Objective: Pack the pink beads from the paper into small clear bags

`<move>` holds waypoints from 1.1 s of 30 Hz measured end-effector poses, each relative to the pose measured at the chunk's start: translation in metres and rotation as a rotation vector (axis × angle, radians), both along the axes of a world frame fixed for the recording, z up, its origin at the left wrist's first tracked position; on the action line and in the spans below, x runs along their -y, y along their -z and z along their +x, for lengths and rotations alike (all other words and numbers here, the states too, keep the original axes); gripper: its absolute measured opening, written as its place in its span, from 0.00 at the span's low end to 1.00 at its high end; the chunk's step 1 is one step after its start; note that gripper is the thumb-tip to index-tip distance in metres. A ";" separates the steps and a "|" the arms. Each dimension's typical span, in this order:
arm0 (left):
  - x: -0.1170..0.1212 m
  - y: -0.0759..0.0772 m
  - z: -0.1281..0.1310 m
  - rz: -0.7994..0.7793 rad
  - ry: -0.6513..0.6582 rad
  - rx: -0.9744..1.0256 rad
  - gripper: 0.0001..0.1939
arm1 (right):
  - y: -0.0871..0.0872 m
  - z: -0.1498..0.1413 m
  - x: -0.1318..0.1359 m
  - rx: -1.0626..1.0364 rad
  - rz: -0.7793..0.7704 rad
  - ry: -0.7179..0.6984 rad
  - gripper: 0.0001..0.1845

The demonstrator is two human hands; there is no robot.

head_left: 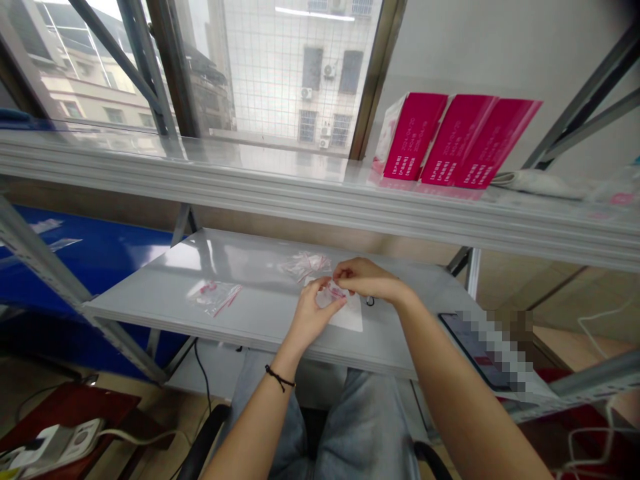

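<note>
A grey metal rack (40,247) fills the view, and a window with wire mesh (295,67) is at the top of the frame. On the upper shelf (200,167), at upper right, stand three magenta boxes (457,140) side by side. The lower white shelf (150,283) is at the centre, and a phone (465,340), partly blurred out, lies at its right end. On this shelf, left of the hands, is one flat clear plastic bag (215,297) with red marks, and a crumpled bunch of similar bags (305,265) lies just above the hands. These bags are not in the hands now. Both the left hand (315,310) and the right hand (363,280) are curled and closed, and their fingertips pinch a small clear bag (335,291) together, over a white paper (350,317).
</note>
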State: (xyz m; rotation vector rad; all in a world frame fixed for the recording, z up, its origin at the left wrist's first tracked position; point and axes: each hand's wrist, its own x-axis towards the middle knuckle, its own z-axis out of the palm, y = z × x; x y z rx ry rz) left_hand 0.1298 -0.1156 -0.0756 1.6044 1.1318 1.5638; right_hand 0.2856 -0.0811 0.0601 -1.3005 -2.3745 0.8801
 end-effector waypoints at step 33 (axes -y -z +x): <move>0.003 0.002 -0.027 -0.161 -0.025 0.134 0.26 | 0.105 0.011 -0.050 0.448 0.128 0.218 0.12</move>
